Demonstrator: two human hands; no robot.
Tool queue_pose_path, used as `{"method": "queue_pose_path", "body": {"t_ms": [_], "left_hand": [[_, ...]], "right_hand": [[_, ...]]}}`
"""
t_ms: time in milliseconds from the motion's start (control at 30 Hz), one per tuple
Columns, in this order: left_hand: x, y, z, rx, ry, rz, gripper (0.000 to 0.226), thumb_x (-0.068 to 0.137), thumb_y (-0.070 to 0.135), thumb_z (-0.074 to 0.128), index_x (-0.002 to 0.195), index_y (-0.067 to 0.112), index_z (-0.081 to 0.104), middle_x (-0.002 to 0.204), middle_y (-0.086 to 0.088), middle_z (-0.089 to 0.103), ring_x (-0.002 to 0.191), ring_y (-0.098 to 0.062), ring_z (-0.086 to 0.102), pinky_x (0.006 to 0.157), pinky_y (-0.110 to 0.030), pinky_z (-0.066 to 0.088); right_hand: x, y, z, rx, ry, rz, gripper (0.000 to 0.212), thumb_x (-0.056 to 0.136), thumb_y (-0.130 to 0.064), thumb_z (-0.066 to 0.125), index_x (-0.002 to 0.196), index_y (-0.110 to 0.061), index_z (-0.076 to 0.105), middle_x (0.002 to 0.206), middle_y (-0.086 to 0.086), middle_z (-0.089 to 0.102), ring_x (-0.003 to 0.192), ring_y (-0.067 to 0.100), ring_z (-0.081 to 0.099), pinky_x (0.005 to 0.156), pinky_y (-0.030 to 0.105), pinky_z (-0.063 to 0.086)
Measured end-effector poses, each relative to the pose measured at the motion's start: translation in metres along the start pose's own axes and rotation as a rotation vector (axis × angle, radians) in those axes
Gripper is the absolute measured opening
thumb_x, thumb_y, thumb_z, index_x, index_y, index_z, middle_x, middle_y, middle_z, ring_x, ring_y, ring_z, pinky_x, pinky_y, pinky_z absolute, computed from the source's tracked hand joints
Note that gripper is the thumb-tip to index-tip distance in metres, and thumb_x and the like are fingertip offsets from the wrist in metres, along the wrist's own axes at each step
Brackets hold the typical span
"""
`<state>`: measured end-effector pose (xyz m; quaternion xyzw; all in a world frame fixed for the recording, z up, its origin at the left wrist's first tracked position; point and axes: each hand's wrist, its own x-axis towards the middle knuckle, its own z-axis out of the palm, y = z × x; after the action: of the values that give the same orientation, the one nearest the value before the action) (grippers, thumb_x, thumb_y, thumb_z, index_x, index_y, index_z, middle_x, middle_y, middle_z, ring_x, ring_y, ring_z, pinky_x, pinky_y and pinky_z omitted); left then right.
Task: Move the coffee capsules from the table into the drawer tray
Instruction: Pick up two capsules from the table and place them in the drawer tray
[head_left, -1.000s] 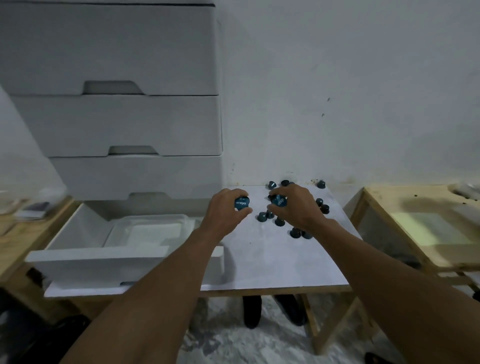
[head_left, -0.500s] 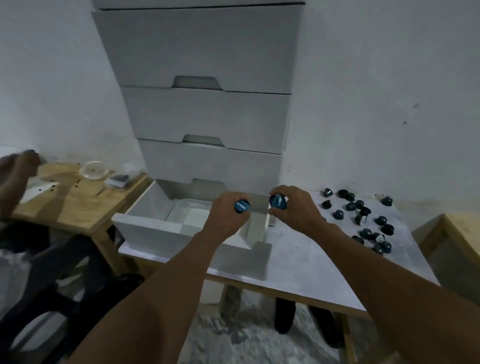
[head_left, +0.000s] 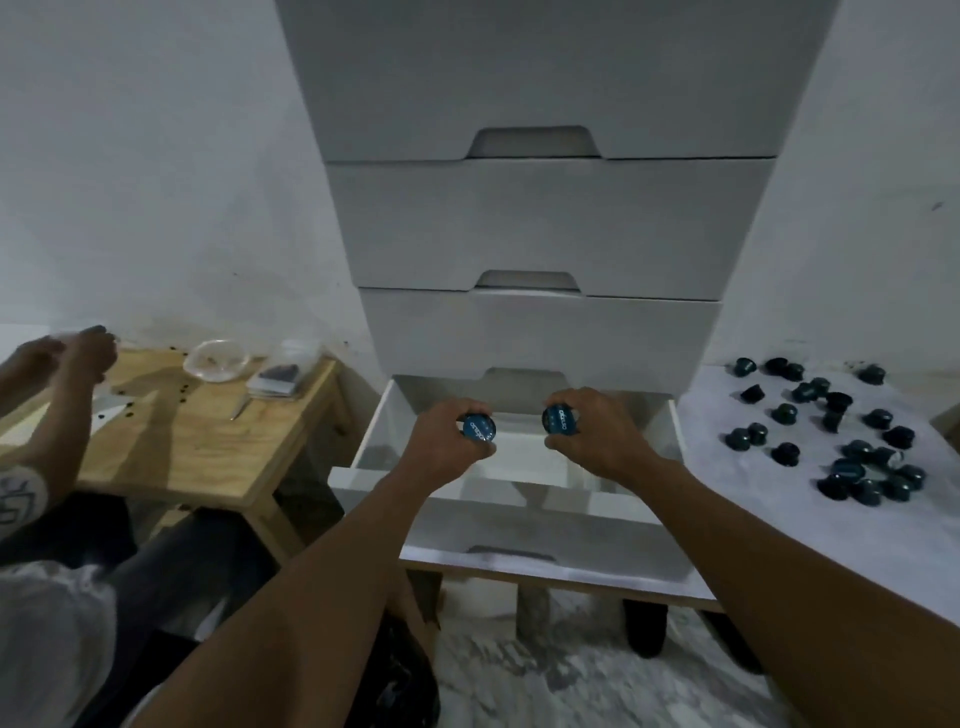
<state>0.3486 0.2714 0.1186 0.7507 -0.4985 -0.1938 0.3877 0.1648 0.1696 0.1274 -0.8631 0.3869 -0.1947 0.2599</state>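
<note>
We're over the open white bottom drawer (head_left: 545, 525) now, both hands! A second back we were down among the heap of dark teal capsules (head_left: 852, 470) on the white tabletop (head_left: 769, 525). Half a second back we had only reached the drawer's right-hand wall. Now our left hand (head_left: 447, 449) and our right hand (head_left: 600, 441) hang side by side above the middle of the drawer, apart from each other.

The left hand's fingers curl round a round teal coffee capsule (head_left: 479, 427), its lettered face turned toward us. The right hand pinches a second teal capsule (head_left: 561, 421) the same way. Both capsules are up in the air above the pale plastic tray (head_left: 522, 457) lying inside the drawer, and neither touches it.

The heap lies well to the right of the drawer; it has slid out toward the edge of view as our head swung left. Left of the drawer stands a bare wooden side table (head_left: 197, 452) with a clear glass bowl (head_left: 215, 358) on it. Another person's hand (head_left: 78, 348) hangs over that table's far left corner.
</note>
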Motion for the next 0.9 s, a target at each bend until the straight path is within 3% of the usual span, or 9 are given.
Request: {"method": "queue_pose_path", "body": {"t_ms": [133, 267, 400, 467, 567, 900], "left_hand": [[0.013, -0.028, -0.015, -0.017, -0.068, -0.001, 0.043, 0.069, 0.016, 0.084, 0.109, 0.015, 0.067, 0.100, 0.008, 0.061, 0.091, -0.008, 0.058, 0.069, -0.003, 0.038], [0.026, -0.046, -0.018, -0.011, -0.107, -0.005, 0.043, 0.071, 0.020, 0.083, 0.110, 0.017, 0.065, 0.101, 0.007, 0.061, 0.091, -0.008, 0.058, 0.072, -0.009, 0.041], [0.040, -0.060, -0.019, 0.016, -0.156, -0.004, 0.037, 0.073, 0.019, 0.081, 0.107, 0.018, 0.066, 0.098, 0.006, 0.061, 0.086, -0.008, 0.057, 0.063, -0.002, 0.038], [0.048, -0.066, -0.019, 0.071, -0.190, 0.009, 0.038, 0.074, 0.023, 0.080, 0.109, 0.019, 0.065, 0.101, 0.004, 0.064, 0.087, -0.007, 0.057, 0.068, -0.006, 0.039], [0.060, -0.077, -0.018, 0.174, -0.282, 0.003, 0.043, 0.073, 0.024, 0.081, 0.113, 0.017, 0.065, 0.111, 0.000, 0.067, 0.095, -0.012, 0.061, 0.081, -0.017, 0.045], [0.083, -0.097, 0.006, 0.396, -0.528, 0.005, 0.042, 0.077, 0.021, 0.077, 0.115, 0.017, 0.062, 0.114, -0.002, 0.061, 0.093, -0.011, 0.052, 0.079, -0.019, 0.045]], "right_hand": [[0.012, -0.014, 0.026, -0.010, 0.004, 0.044, 0.041, 0.074, -0.025, 0.077, 0.111, -0.019, 0.063, 0.109, 0.001, 0.065, 0.095, 0.018, 0.058, 0.083, 0.030, 0.047], [0.024, -0.017, 0.044, -0.014, -0.022, 0.132, 0.048, 0.070, -0.029, 0.079, 0.115, -0.026, 0.061, 0.114, -0.006, 0.065, 0.095, 0.013, 0.059, 0.088, 0.035, 0.051], [0.041, -0.013, 0.061, -0.011, -0.069, 0.117, 0.043, 0.070, -0.020, 0.080, 0.110, -0.020, 0.065, 0.106, -0.006, 0.064, 0.089, 0.010, 0.056, 0.078, 0.020, 0.042], [0.050, -0.010, 0.071, 0.002, -0.091, 0.135, 0.043, 0.071, -0.019, 0.080, 0.111, -0.020, 0.064, 0.103, -0.009, 0.061, 0.085, 0.008, 0.054, 0.073, 0.017, 0.038], [0.063, -0.004, 0.087, 0.047, -0.148, 0.160, 0.048, 0.070, -0.021, 0.081, 0.113, -0.022, 0.062, 0.107, -0.005, 0.063, 0.084, 0.012, 0.059, 0.078, 0.024, 0.045], [0.080, 0.021, 0.113, 0.023, -0.358, 0.191, 0.044, 0.072, -0.017, 0.079, 0.113, -0.019, 0.062, 0.113, 0.001, 0.063, 0.084, 0.012, 0.056, 0.076, 0.022, 0.045]]}}
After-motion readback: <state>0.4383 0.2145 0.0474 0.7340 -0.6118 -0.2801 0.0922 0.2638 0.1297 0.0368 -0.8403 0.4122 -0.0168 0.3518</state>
